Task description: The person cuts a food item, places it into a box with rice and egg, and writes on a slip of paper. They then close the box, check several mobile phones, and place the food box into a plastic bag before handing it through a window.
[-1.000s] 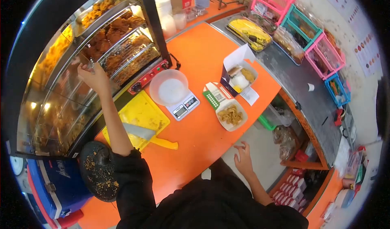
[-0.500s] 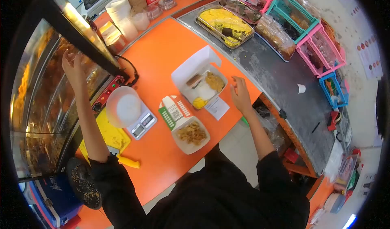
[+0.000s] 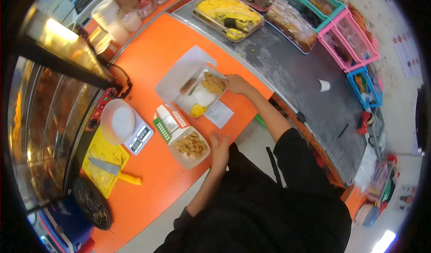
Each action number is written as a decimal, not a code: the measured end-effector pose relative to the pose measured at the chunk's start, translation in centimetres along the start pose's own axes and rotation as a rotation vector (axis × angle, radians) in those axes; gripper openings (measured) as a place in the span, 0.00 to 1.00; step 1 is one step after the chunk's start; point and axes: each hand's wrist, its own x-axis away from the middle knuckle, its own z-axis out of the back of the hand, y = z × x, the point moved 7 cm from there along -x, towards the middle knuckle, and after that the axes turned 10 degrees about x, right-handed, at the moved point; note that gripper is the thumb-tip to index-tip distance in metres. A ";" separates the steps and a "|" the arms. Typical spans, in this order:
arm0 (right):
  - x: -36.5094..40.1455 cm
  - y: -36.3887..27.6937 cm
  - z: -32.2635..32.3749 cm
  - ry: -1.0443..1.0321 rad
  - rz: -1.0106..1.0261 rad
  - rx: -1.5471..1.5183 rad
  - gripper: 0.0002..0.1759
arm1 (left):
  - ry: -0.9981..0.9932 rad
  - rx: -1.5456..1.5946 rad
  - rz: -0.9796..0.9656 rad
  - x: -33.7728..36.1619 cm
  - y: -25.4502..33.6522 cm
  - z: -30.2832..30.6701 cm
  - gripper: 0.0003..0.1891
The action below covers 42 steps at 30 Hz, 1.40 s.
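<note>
Meal box (image 3: 176, 72), open, sits toward orange table's (image 3: 148, 51) right corner; right hand (image 3: 238, 84) at rim, grip unclear. Left hand (image 3: 219, 147), fingers parted, beside smaller box (image 3: 186, 163), front edge. Card likely light, bendable; support base, keep level.

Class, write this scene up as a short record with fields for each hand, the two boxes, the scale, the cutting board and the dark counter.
Right hand: at the rim of the large box; grip unclear
Left hand: open, blurred, beside the small box
Large box: lid open; white food, yellow food and brown food inside
Small box: open; brown pieces inside
Scale: plastic tub on it
Cutting board: yellow; knife on it, handle past the edge
Dark counter: tray and small cup
</note>
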 end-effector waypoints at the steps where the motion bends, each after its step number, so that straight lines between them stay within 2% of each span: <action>1: 0.2 0.2 -1.2 -0.038 0.037 0.059 0.17 | 0.115 -0.106 -0.062 -0.5 -2.4 -0.7 0.42; 2: 0.2 0.3 -1.4 -0.075 0.078 0.126 0.17 | 0.085 -0.096 -0.057 -1.2 -3.3 -2.1 0.42; 4: 2.8 -0.3 0.0 -0.084 -0.011 0.045 0.17 | 0.447 -0.483 -0.366 -2.1 -0.8 -2.6 0.48; 6: 5.7 -0.7 0.4 -0.022 -0.019 0.048 0.14 | 0.685 -0.683 -0.271 -3.9 0.2 -2.7 0.51; 8: 9.3 -0.7 1.7 0.174 -0.042 -0.119 0.12 | 0.731 -0.590 0.002 -3.5 2.6 -2.5 0.53; 10: 9.6 1.5 -2.3 0.090 0.023 -0.009 0.12 | 0.768 -0.641 -0.190 -4.8 1.7 -1.3 0.52; 12: 11.9 4.0 -2.6 0.167 -0.137 -0.230 0.12 | 0.571 -0.331 -0.644 -5.2 1.1 -1.2 0.49; 14: 14.2 6.6 -1.7 0.216 -0.150 -0.439 0.13 | 0.521 -0.265 -0.714 -5.8 0.4 -1.5 0.46; 16: 18.0 9.4 2.5 0.244 -0.193 -0.486 0.12 | 0.235 -0.102 -0.883 -4.8 0.8 -5.5 0.44; 17: 20.3 11.5 4.2 0.233 -0.219 -0.522 0.12 | 0.107 -0.136 -0.444 -4.2 -0.3 -7.6 0.39; 19: 24.7 17.0 6.6 0.285 -0.180 -0.427 0.11 | -0.005 0.135 -0.282 0.7 -1.6 -15.8 0.30; 20: 27.2 19.3 7.6 0.312 -0.135 -0.343 0.11 | -0.206 0.146 -0.248 0.2 -4.3 -17.6 0.27; 22: 33.5 25.4 11.0 0.332 -0.216 -0.306 0.14 | -0.333 0.126 -0.038 5.5 -5.1 -27.5 0.24; 24: 39.6 31.7 14.2 0.422 -0.403 -0.228 0.13 | -0.443 -0.019 0.219 5.3 -10.3 -34.7 0.25; 26: 44.3 38.7 15.8 0.415 -0.641 -0.387 0.13 | -0.655 0.159 0.360 5.8 -14.2 -43.7 0.26; 28: 47.0 44.7 18.1 0.549 -0.805 -0.453 0.12 | -0.756 0.226 0.519 6.9 -16.2 -52.0 0.24; 29: 47.5 47.4 18.6 0.518 -0.841 -0.512 0.14 | -0.773 0.222 0.564 7.4 -16.3 -55.4 0.23; 32: 46.8 53.4 19.1 0.502 -0.868 -0.578 0.16 | -0.761 0.160 0.652 5.8 -17.8 -61.0 0.22; 34: 46.1 56.6 17.1 0.512 -0.870 -0.595 0.17 | -0.725 0.094 0.704 5.2 -19.6 -60.9 0.22; 36: 45.3 58.2 15.4 0.597 -0.775 -0.519 0.19 | -0.749 -0.032 0.391 4.4 -19.3 -59.8 0.19; 37: 46.0 56.8 16.5 0.592 -0.789 -0.535 0.19 | -0.812 -0.205 0.208 4.8 -18.3 -59.4 0.18; 38: 48.0 55.7 17.8 0.682 -0.914 -0.648 0.19 | -0.815 -0.216 0.215 5.3 -18.0 -58.8 0.18; 39: 49.6 54.6 18.3 0.770 -1.037 -0.760 0.20 | -0.755 -0.510 0.082 6.7 -15.5 -58.3 0.18; 40: 50.2 53.6 17.2 0.765 -1.050 -0.767 0.20 | -0.685 -0.801 -0.053 7.4 -13.4 -57.9 0.18; 41: 50.7 52.6 16.1 0.578 -1.132 -0.484 0.21 | -0.687 -0.806 -0.044 7.4 -12.9 -57.8 0.18; 42: 50.8 51.9 15.0 0.379 -1.190 -0.204 0.22 | -0.722 -0.981 -0.459 7.9 -10.7 -58.7 0.19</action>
